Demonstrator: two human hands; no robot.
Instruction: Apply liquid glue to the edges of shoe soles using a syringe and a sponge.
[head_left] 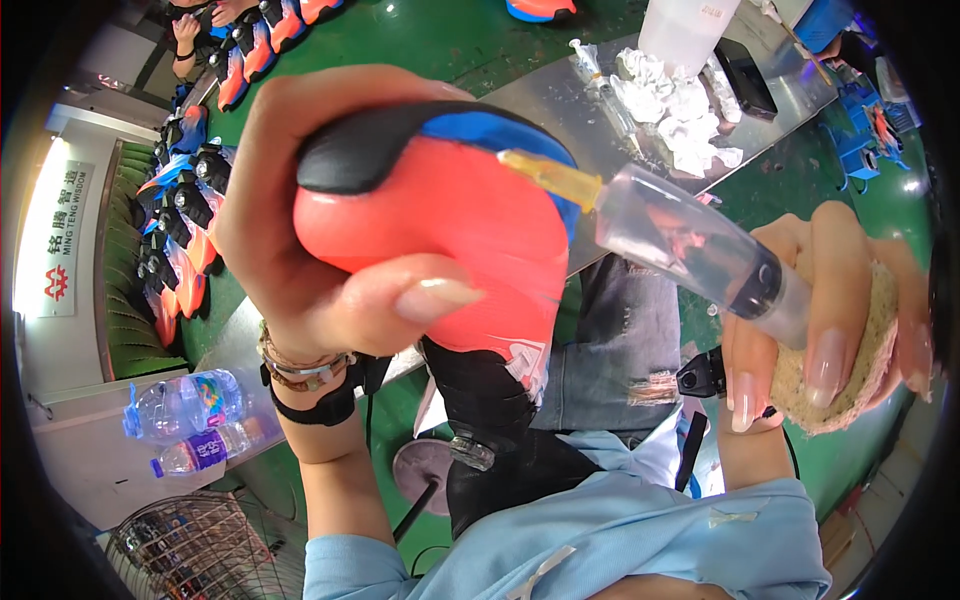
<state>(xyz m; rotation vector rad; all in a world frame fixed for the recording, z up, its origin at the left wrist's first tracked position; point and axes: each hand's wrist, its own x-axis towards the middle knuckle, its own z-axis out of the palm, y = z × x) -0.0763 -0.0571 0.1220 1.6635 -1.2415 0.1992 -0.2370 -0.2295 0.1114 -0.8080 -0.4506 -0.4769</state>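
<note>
A: The shoe part (pixel 440 215), a rounded coral-red piece with a black and blue band along its top, sits high and close to the camera, clamped in the left hand (pixel 300 220). The thumb (pixel 410 300) presses across its lower front and the other fingers wrap behind it.

B: And the right hand (pixel 830 330)?

A: It is closed around two things at once: a clear plastic syringe (pixel 690 250) and a tan sponge pad (pixel 850 370) tucked against the palm. The fingers are curled tight over both.

B: Which way does the syringe lie from the shoe part?

A: To the shoe part's right. Its long axis slants from lower right up to upper left, and its yellow nozzle (pixel 550 175) meets the shoe part at the upper right edge, at the blue band. It looks to be touching there, though whether the tip goes into a seam cannot be told.

B: So which hand is nearer the shoe part?

A: The left one, since it holds it. The right hand stays well off to the shoe part's right, and only the nozzle bridges the gap.

B: What else lies around it?

A: Beyond the shoe part, a grey metal table (pixel 560 100) carries crumpled white tissues (pixel 680 110) and a white plastic container (pixel 685 30). To the shoe part's left runs a row of like-coloured shoes (pixel 185 190) on a green surface, and lower left of it lie two water bottles (pixel 190 420).
</note>
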